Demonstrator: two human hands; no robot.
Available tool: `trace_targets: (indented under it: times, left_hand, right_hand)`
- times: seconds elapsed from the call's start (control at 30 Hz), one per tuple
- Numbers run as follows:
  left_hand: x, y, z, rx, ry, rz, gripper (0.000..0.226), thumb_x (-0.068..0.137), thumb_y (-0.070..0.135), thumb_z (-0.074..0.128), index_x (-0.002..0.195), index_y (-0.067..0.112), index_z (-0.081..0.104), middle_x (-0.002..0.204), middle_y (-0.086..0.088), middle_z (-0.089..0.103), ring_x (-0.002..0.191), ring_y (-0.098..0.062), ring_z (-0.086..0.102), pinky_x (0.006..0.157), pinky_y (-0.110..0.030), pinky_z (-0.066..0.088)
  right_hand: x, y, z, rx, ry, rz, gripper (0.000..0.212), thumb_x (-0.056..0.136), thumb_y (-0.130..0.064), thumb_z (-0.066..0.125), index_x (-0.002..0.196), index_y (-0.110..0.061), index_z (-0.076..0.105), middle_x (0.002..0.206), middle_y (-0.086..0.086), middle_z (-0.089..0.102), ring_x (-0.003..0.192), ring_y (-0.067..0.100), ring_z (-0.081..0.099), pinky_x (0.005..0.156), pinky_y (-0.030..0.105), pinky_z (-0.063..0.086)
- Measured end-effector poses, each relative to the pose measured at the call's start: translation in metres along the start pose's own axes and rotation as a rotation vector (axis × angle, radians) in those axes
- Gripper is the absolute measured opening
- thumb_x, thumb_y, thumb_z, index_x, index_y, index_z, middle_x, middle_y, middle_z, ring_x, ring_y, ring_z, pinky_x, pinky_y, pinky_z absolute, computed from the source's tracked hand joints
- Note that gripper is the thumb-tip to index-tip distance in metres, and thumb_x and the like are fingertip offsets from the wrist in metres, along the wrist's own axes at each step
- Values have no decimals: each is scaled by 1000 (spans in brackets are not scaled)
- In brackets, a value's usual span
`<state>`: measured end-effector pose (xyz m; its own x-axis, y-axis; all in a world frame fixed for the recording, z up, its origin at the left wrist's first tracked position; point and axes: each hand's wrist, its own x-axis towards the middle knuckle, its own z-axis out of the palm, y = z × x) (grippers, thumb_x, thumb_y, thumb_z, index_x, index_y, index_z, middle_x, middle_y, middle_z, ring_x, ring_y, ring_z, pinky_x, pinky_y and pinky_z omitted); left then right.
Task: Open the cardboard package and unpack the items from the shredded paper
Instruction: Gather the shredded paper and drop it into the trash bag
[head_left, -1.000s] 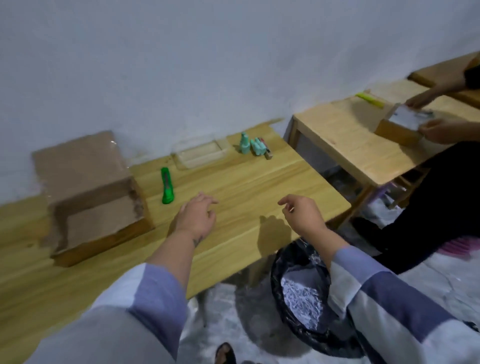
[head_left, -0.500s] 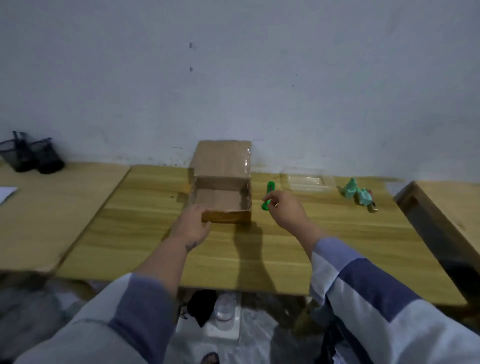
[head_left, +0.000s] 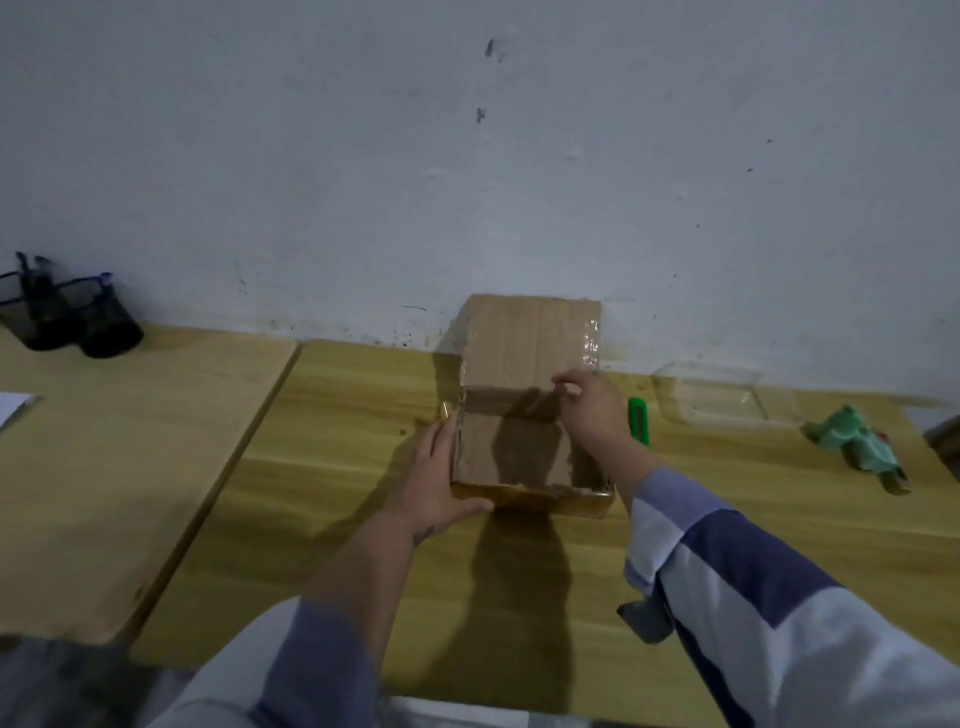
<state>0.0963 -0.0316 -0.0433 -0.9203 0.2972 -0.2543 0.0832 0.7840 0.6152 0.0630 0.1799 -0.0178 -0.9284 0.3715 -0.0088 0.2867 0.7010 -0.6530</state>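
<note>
Bracing cardboard box (head_left: 519, 452) with flat left hand (head_left: 434, 483), right hand (head_left: 592, 410) pinching its upright flap (head_left: 530, 343).

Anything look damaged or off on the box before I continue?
The cardboard box has a ragged, torn left edge, with loose clear tape curling up just beyond the left hand. Otherwise nothing looks spilled or askew.

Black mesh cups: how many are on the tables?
2. Both stand on the left table: one cup at the picture's left edge, the other right of it.
</note>
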Motion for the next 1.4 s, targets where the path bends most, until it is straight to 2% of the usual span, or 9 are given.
trace_targets:
  times: [0.2,0.43,0.6,0.73,0.83,0.97,1.1,1.23,1.4]
  left_hand:
    - [21,-16,-1,-80,-46,14,116,70,41,81,153,31,0,159,10,16,143,-17,25,111,-36,30]
    - [37,-13,-10,-212,-72,-2,112,69,30,84,153,30,10,153,5,32,136,-17,37,104,-32,37]
    - [39,7,-13,-311,-103,-1,104,74,24,81,153,26,13,147,2,43,133,-19,43,101,-31,40]
    - [39,32,-10,-335,-87,41,83,76,24,79,146,19,34,139,-1,53,125,-24,51,91,-29,42]
    - [38,56,-1,-379,-123,99,100,69,18,84,149,27,26,140,2,52,127,-23,51,98,-37,44]
    - [23,98,22,-393,-148,166,113,64,12,87,151,30,17,144,0,47,134,-24,43,103,-45,41]
    - [-8,140,62,-367,-183,242,122,63,11,87,150,39,6,146,-1,45,135,-24,41,100,-40,40]
    - [-45,187,110,-394,-274,255,138,61,6,88,149,36,-15,151,-6,37,138,-24,37,108,-43,34]
    - [-97,244,181,-344,-375,334,115,61,7,88,151,18,16,148,-5,41,136,-23,40,108,-38,35]
  right_hand:
    - [47,13,10,74,123,249,53,91,-14,51,142,-16,34,138,18,45,127,38,42,106,45,38]
    - [51,16,5,463,291,381,32,99,-23,41,125,-13,55,117,12,63,98,30,59,79,36,46]
    - [31,26,-24,761,121,482,54,97,-53,27,128,-20,56,131,2,57,125,27,48,102,46,37]
    - [4,45,-54,812,-26,499,54,92,-62,33,117,-26,65,126,-3,56,118,25,50,106,44,38]
    - [-21,66,-78,766,-55,506,42,89,-34,61,129,-25,57,131,1,56,100,21,59,78,34,53]
    - [-65,101,-110,697,46,434,78,83,2,62,145,-35,31,133,3,46,109,26,54,72,31,51]
    - [-120,141,-146,697,172,490,81,85,5,59,149,-24,19,145,2,40,124,27,48,98,41,46]
    - [-182,181,-190,578,304,602,73,87,-7,61,148,-25,26,146,3,42,121,27,50,92,36,46]
    - [-264,233,-244,582,454,732,71,86,-10,64,146,-26,30,143,9,44,118,30,51,95,39,45]
